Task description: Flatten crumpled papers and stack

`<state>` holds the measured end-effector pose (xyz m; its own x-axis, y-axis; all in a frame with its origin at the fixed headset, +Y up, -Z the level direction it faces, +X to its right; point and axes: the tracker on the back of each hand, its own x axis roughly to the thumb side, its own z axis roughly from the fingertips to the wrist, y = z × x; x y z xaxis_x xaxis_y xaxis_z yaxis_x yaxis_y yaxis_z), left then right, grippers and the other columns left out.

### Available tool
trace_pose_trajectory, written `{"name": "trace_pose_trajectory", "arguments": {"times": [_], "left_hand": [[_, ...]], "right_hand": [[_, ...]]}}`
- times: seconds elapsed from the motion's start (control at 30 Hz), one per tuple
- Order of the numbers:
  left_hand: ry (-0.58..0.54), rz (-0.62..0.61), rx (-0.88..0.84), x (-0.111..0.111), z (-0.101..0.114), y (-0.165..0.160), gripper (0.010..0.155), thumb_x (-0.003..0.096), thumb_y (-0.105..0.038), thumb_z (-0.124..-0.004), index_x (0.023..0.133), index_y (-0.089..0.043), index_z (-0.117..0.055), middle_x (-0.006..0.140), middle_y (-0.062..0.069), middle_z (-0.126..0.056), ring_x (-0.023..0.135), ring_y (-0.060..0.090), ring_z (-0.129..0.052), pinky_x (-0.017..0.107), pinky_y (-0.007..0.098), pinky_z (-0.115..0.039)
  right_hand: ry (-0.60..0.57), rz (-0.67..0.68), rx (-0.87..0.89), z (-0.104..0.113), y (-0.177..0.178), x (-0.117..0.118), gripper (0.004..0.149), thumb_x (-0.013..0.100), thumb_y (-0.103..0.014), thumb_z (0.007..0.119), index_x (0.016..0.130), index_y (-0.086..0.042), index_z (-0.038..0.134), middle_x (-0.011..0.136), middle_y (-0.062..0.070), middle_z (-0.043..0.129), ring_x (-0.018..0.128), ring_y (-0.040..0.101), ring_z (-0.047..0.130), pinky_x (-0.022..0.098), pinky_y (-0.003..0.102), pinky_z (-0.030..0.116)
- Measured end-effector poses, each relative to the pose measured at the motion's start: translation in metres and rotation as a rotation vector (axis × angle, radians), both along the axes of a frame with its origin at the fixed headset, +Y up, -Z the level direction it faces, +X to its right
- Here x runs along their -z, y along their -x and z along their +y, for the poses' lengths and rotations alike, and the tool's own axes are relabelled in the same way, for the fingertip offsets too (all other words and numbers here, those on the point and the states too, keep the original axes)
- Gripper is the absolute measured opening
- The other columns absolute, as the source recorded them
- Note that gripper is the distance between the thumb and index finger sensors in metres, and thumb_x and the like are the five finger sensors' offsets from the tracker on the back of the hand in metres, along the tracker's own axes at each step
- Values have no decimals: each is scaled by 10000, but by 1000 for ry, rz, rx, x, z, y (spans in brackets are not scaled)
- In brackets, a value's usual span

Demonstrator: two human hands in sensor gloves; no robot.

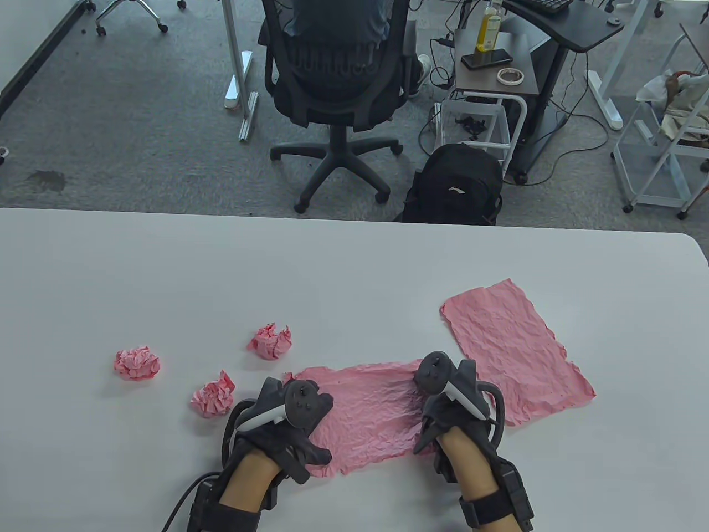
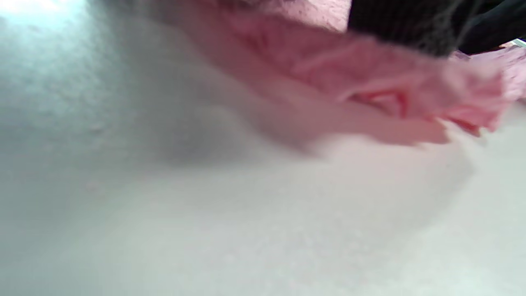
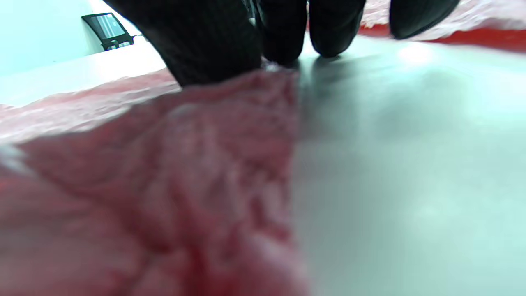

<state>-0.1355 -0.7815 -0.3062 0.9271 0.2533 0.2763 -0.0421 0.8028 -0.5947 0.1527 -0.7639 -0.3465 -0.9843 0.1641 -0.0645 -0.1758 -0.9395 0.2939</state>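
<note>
Pink and thin, the paper sheet (image 1: 365, 413) lies wrinkled on the white worktop (image 1: 354, 266) between the left hand (image 1: 288, 426) and the right hand (image 1: 448, 399), just beside an already flattened sheet (image 1: 512, 354); three crumpled balls (image 1: 210, 394) wait at the left. In the left wrist view the sheet's edge (image 2: 370, 94) curls up, blurred, and the fingers cannot be judged. In the right wrist view the fingertips (image 3: 283, 45) press together on the sheet's edge (image 3: 230, 123). Too strong a pull apart may tear it, I think.
</note>
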Motion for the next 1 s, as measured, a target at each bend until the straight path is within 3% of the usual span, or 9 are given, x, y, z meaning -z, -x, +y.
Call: {"name": "trace_pose_trajectory", "arguments": {"times": [0.1,0.2,0.3,0.33,0.43,0.67,0.77,0.87,1.0], "left_hand": [[0,0,5,0,1,0,975,438,-651,-852,1165,-349,-277,1190,19,-101,1163,343,-97,794,648,-199],[-3,1,13,1,0,0,973,444,-656,-838,1166,-343,-266,1189,26,-92,1161,350,-95,793,649,-200],[-3,2,11,1,0,0,971,446,-653,-836,1166,-340,-265,1188,30,-91,1159,353,-92,792,651,-197],[-3,4,7,1,0,0,972,445,-653,-837,1166,-340,-265,1188,18,-92,1160,351,-91,792,650,-194],[-8,9,-2,0,-1,1,968,445,-652,-834,1166,-342,-267,1188,22,-92,1160,347,-90,794,643,-189],[13,12,-9,1,0,3,975,437,-630,-854,1164,-349,-269,1185,14,-87,1160,331,-78,794,639,-177],[24,14,-4,1,1,6,971,435,-618,-862,1161,-355,-273,1183,10,-87,1160,325,-79,794,640,-179],[56,7,-3,1,1,6,991,435,-613,-871,1161,-356,-248,1177,8,-56,1156,322,-47,790,647,-158],[56,-16,25,0,0,2,1019,430,-633,-864,1157,-333,-216,1168,35,-33,1143,352,-33,781,665,-157]], "right_hand": [[-223,135,-26,14,8,-14,558,447,-221,895,978,-201,725,1070,194,657,947,502,605,610,686,536],[-315,328,89,29,40,-35,509,448,-205,899,942,-186,779,1020,192,743,887,492,703,588,650,596],[-303,548,141,23,78,-49,458,422,-181,914,875,-175,843,882,157,899,693,411,924,463,536,775],[-235,590,118,16,92,-55,464,418,-170,920,875,-178,841,889,154,893,696,410,922,462,531,781],[-87,528,-18,2,95,-51,505,424,-162,904,910,-206,775,959,117,768,762,376,824,502,509,771],[98,114,118,-4,1,-27,643,430,-120,879,1005,-219,610,1026,127,563,817,399,632,523,534,646],[118,6,76,-2,-23,-25,682,430,-134,880,1027,-239,568,1050,139,524,821,416,615,519,535,632],[116,8,79,-2,-24,-25,688,429,-138,886,1030,-218,561,1050,155,521,816,434,609,526,546,616],[-82,107,-79,17,-5,-34,665,415,-174,914,1012,-170,621,1051,205,591,814,488,658,531,573,632]]}}
